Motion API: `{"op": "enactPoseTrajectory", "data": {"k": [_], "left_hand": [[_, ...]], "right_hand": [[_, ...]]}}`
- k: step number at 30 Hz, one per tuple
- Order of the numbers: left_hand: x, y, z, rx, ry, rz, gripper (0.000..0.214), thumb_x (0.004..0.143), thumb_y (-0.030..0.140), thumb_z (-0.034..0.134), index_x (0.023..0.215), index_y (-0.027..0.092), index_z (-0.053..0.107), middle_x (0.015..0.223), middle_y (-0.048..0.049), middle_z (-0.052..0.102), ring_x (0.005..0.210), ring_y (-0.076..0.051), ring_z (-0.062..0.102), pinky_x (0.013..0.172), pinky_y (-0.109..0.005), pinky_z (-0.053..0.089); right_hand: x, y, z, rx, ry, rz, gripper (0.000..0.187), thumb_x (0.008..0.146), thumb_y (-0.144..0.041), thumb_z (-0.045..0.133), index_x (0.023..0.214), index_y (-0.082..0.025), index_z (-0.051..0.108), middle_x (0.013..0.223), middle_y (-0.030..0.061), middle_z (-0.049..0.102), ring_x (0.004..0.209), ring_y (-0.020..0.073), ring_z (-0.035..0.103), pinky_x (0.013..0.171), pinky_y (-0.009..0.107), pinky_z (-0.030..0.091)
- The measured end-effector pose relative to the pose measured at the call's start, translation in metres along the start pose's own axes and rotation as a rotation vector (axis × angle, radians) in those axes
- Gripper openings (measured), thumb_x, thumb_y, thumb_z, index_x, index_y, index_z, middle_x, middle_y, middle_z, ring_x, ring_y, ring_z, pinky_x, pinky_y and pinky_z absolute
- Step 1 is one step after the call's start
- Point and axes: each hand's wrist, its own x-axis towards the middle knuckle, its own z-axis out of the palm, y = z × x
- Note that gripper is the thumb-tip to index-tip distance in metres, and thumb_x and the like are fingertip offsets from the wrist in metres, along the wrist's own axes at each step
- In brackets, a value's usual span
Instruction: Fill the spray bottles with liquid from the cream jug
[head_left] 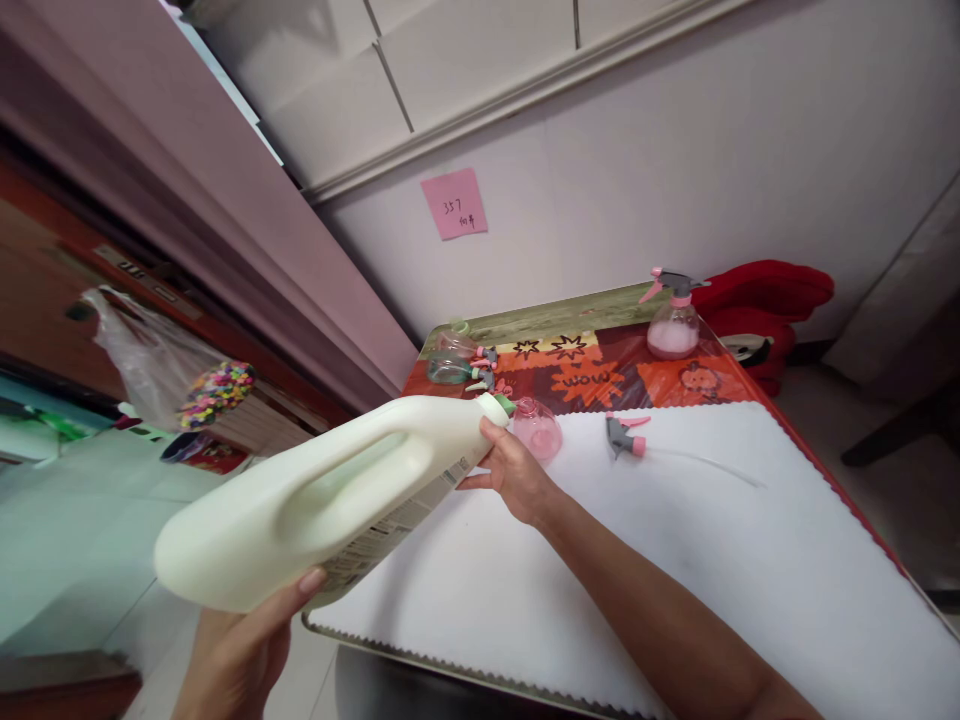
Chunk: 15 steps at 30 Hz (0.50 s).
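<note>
A large cream-coloured detergent jug (pixel 360 450) is tipped over the table, its green-rimmed mouth (pixel 504 404) pointing right. My left hand (pixel 262 620) grips the jug's lower end from beneath, thumb on its side. Near the neck, my right hand (pixel 517 465) is closed on the jug. Just beyond the mouth stands a round pink spray bottle body (pixel 537 430) without its top; whether the two touch I cannot tell, nor does any liquid show. To its right lies a grey and pink spray head (pixel 624 437) with a clear dip tube (pixel 705 462).
A spray bottle with pinkish liquid (pixel 673 330) stands at the table's back right. More spray bottles (pixel 450 368) are at the back left. White cloth (pixel 675 560) covers the table's front. A pink note (pixel 454 204) is on the wall; a red plush-like object (pixel 765 300) sits behind.
</note>
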Motion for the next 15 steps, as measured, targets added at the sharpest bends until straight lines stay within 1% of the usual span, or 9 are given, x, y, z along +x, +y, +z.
{"op": "enactPoseTrajectory", "data": {"k": [7,10,15], "left_hand": [[-0.0008,-0.0023,-0.004,0.002,-0.033,0.008,0.087,0.05,0.019,0.091,0.132,0.03,0.064,0.111,-0.0012,0.077,0.119,-0.028,0.065,0.093,-0.03,0.057],[-0.0009,-0.0019,-0.004,0.008,-0.04,0.01,0.084,0.053,0.02,0.09,0.132,0.029,0.064,0.114,-0.0015,0.077,0.122,-0.028,0.063,0.093,-0.029,0.057],[0.0,-0.0005,-0.0028,-0.002,-0.04,0.022,0.087,0.05,0.019,0.091,0.132,0.028,0.064,0.114,-0.0021,0.076,0.12,-0.029,0.065,0.091,-0.029,0.058]], "right_hand": [[-0.0001,-0.0006,-0.0004,0.01,0.006,0.004,0.049,0.09,-0.059,0.054,0.126,-0.026,0.061,0.128,0.0082,0.066,0.11,0.0283,0.064,0.079,0.045,0.059],[-0.0003,-0.0016,-0.0002,0.007,0.004,0.0,0.049,0.09,-0.059,0.054,0.126,-0.026,0.061,0.127,0.008,0.067,0.109,0.028,0.064,0.078,0.044,0.058],[-0.0012,-0.0033,0.0009,0.004,0.01,0.005,0.05,0.089,-0.06,0.054,0.125,-0.026,0.061,0.128,0.0082,0.067,0.106,0.0275,0.065,0.078,0.044,0.059]]}}
